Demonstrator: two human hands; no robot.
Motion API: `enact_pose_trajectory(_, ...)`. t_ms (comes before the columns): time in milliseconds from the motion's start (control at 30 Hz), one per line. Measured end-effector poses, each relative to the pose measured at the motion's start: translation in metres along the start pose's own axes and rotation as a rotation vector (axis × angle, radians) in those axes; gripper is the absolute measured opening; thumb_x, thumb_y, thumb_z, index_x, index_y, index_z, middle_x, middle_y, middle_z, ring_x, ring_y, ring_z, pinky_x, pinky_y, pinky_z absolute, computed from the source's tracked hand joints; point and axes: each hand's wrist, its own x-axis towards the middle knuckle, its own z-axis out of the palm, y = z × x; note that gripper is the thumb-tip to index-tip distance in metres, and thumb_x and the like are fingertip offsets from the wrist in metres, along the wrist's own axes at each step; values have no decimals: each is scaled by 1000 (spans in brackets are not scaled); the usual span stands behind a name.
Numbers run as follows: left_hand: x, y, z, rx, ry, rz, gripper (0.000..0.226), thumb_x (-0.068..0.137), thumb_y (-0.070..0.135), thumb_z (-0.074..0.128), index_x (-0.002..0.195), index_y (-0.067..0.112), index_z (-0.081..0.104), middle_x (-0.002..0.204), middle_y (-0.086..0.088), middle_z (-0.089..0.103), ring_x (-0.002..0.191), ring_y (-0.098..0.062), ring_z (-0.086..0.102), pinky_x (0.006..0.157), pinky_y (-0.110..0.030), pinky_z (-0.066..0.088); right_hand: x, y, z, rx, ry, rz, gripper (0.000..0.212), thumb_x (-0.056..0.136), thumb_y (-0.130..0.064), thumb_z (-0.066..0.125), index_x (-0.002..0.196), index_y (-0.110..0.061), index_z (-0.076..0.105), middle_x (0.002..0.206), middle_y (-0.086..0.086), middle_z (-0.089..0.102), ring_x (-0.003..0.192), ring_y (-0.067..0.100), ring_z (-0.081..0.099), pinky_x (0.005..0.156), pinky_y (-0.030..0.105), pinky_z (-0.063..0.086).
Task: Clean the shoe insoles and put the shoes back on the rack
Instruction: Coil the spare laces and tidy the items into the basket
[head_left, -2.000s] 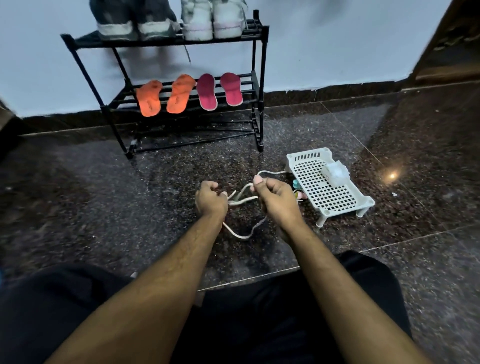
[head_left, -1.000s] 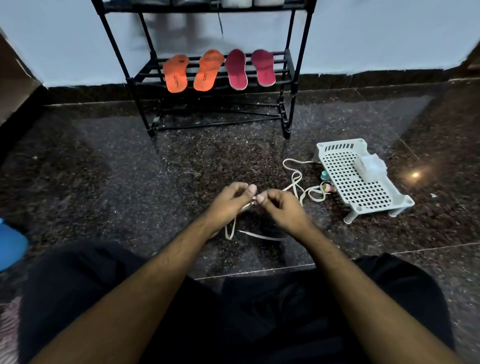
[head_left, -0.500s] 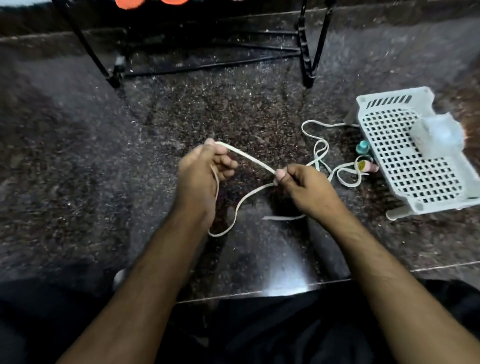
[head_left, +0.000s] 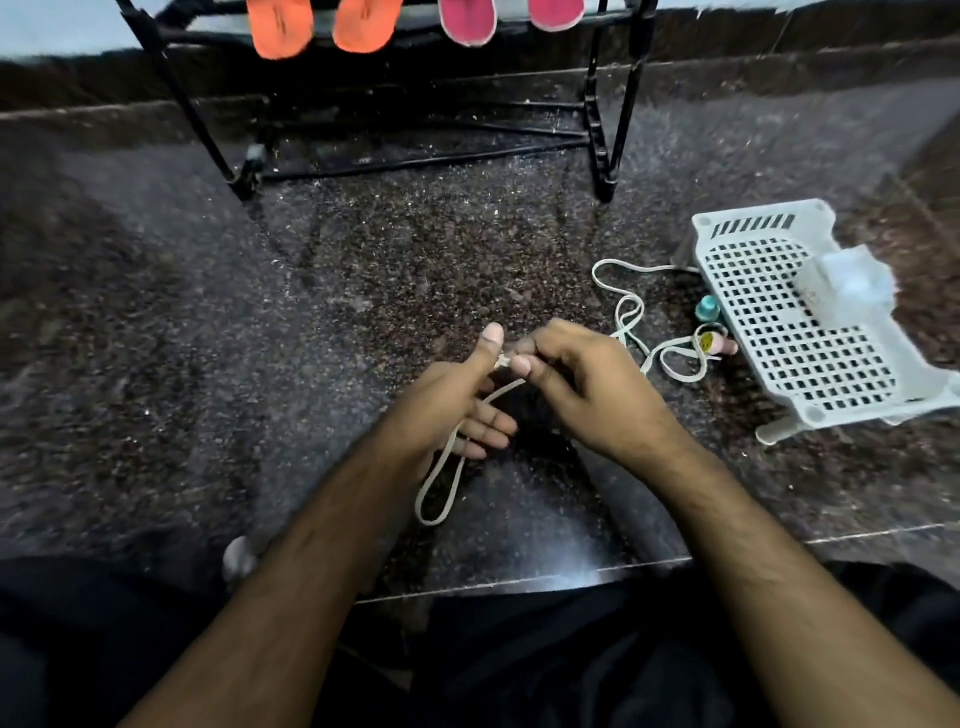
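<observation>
Dark speckled floor (head_left: 363, 291) carries the black rack (head_left: 602, 156), white perforated tray (head_left: 748, 228) and loose lace (head_left: 628, 312).

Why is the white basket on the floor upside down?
It is upside down: the white basket rests on its rim, its holed bottom faces up and its short feet stick out. Why, the picture cannot tell.

Both hands close together over the floor, left hand (head_left: 451, 400) and right hand (head_left: 587, 384) fingertips pinched, thumbs nearly touching.

floor (head_left: 363, 291): dark speckled stone | wall (head_left: 62, 26): pale, possibly blue-white
</observation>
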Motion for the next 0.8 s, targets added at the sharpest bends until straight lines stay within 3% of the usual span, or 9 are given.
enact_pose_trajectory(67,-3,0,2,-60,68,160,74,89,80,38,109,16,71,101,-7,77,101,-24,72,97,-46,54,-1,-7,-7,10,-15,-67,14,99,-25,56,99,-17,68,87,-5,58,85,11,59,78,33,49)
enact_pose_trajectory(133,-4,5,1,-136,139,293,73,83,84,43,100,19,72,101,-6,75,101,-21,70,100,-48,51,-5,-9,-11,-92,-90,-111,16,100,-32,54,101,-22,66,88,-8,55,85,10,59,76,36,51)
enact_pose_trajectory(267,-10,11,8,-70,-27,366,63,90,73,40,72,20,68,68,-3,65,63,-13,60,67,-31,51,-11,-5,-11,-276,-99,-126,19,96,-43,51,98,-28,62,85,-15,47,79,8,55,67,40,53)
enact_pose_trajectory(333,-11,8,13,-50,-93,354,58,90,70,43,67,20,60,56,2,51,48,-7,41,50,-25,37,-11,-2,-12,-230,-8,-113,9,94,-36,58,90,-28,59,82,-16,49,76,6,53,66,39,51)
enact_pose_trajectory(400,-11,8,17,-87,-87,365,57,92,67,45,62,19,51,49,5,37,44,-8,27,46,-25,25,-9,0,-12,-84,63,-5,8,90,-32,67,90,-27,60,83,-13,60,76,9,59,70,36,52)
enact_pose_trajectory(533,-10,16,11,-302,-59,341,51,100,48,47,59,20,38,48,3,23,43,-13,20,51,-30,26,-1,9,-10,265,196,184,7,91,-22,70,88,-16,71,77,-8,68,71,5,58,71,24,47)
enact_pose_trajectory(633,-8,18,6,-478,-65,341,45,102,43,47,64,18,44,46,4,28,43,-13,27,56,-31,37,3,24,-3,301,235,311,12,91,-26,70,88,-15,74,79,-9,71,73,3,60,75,26,49)
enact_pose_trajectory(700,-8,22,7,-610,-53,363,38,104,36,44,74,13,52,50,1,47,48,-13,46,62,-29,47,2,30,9,188,176,354,17,92,-35,66,90,-20,73,82,-11,73,78,3,65,78,28,51)
enact_pose_trajectory(800,-3,21,3,-709,-50,446,29,107,24,38,90,9,56,91,-12,75,85,-20,73,82,-28,58,-2,23,23,-21,-51,265,17,93,-38,62,89,-24,70,82,-14,69,76,0,63,74,25,48)
